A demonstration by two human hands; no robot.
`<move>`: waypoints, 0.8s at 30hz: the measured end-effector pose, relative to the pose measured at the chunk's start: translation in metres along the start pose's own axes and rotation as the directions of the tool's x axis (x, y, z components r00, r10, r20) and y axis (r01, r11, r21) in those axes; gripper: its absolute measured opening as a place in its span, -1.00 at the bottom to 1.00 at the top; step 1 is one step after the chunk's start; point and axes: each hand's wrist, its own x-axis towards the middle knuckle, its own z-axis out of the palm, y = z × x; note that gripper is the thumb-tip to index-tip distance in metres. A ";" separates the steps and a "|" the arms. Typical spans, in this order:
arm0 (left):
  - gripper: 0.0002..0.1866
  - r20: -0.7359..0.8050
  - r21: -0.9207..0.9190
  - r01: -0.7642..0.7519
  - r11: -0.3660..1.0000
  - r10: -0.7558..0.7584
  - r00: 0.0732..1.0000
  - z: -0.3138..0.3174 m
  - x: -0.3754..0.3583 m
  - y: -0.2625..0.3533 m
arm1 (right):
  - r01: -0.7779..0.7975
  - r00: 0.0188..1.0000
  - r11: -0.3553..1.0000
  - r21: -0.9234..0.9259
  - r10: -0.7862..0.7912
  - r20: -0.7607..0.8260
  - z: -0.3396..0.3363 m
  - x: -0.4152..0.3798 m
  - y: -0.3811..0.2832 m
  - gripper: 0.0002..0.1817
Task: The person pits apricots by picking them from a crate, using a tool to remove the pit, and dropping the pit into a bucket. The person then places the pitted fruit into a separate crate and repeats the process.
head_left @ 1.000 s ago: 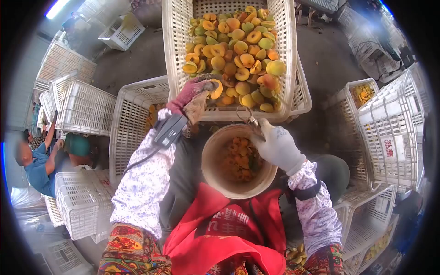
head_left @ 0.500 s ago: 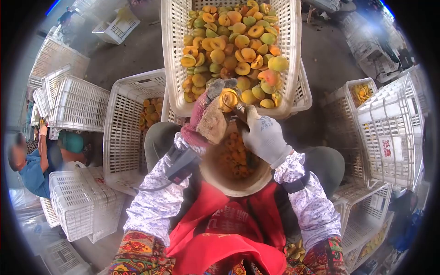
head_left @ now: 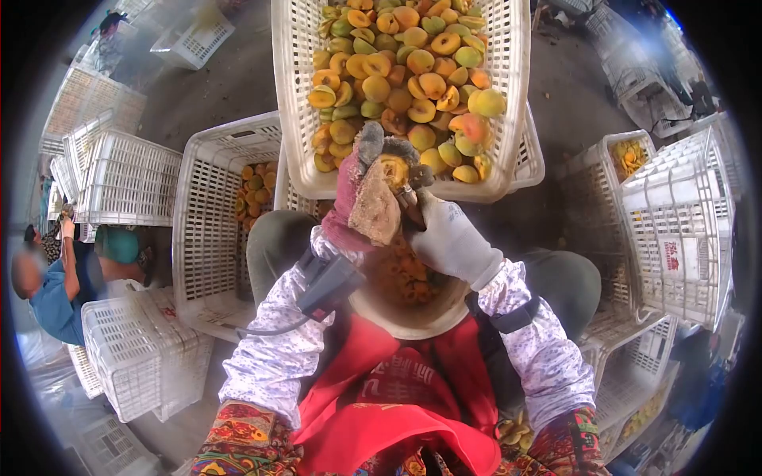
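Note:
My left hand (head_left: 359, 198), in a worn pink and grey glove with a tan patch, is closed around a yellow peach half (head_left: 392, 168), cut face up. My right hand (head_left: 454, 242), in a pale grey glove, grips a small pitting knife (head_left: 410, 200) with a dark handle. Its metal end meets the fruit's near right edge; the exact blade shape is hidden. Below both hands, between my knees, a pale bucket (head_left: 413, 328) holds orange fruit pieces (head_left: 406, 274). Just beyond my hands, a white crate (head_left: 305, 178) is filled with halved peaches (head_left: 397, 79).
Another white crate (head_left: 208, 278) with some fruit stands at my left knee. Stacked crates (head_left: 127, 178) rise farther left, near a person in a blue top (head_left: 59, 305). More crates (head_left: 675, 238) stand on the right, one leaning at an angle.
The view has shifted slightly. My right hand has turned and come closer to the left, bringing the knife against the peach half. My left hand keeps its hold on the fruit.

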 end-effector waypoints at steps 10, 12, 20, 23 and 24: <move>-0.62 0.340 -0.017 0.018 1.000 -0.011 0.940 -0.003 -0.003 -0.002 | -0.578 0.737 0.739 0.347 0.289 0.611 -0.049 0.000 -0.030 -0.74; -0.61 0.534 0.058 -0.102 0.993 0.055 0.843 -0.006 0.001 -0.003 | -0.524 0.773 0.702 0.483 0.152 0.617 -0.037 -0.008 -0.013 -0.76; -0.53 0.270 0.368 -0.152 0.917 0.052 0.962 0.010 -0.018 0.005 | -0.597 0.741 0.570 0.564 0.122 0.661 -0.046 -0.012 -0.030 -0.81; -0.61 0.176 0.131 -0.145 0.981 0.121 0.977 0.014 -0.021 0.011 | -0.605 0.710 0.641 0.472 0.166 0.684 -0.048 -0.016 -0.030 -0.79; -0.69 0.248 0.228 -0.212 0.950 0.154 0.957 0.009 -0.024 0.022 | -0.582 0.705 0.718 0.381 0.212 0.677 -0.049 -0.017 -0.027 -0.77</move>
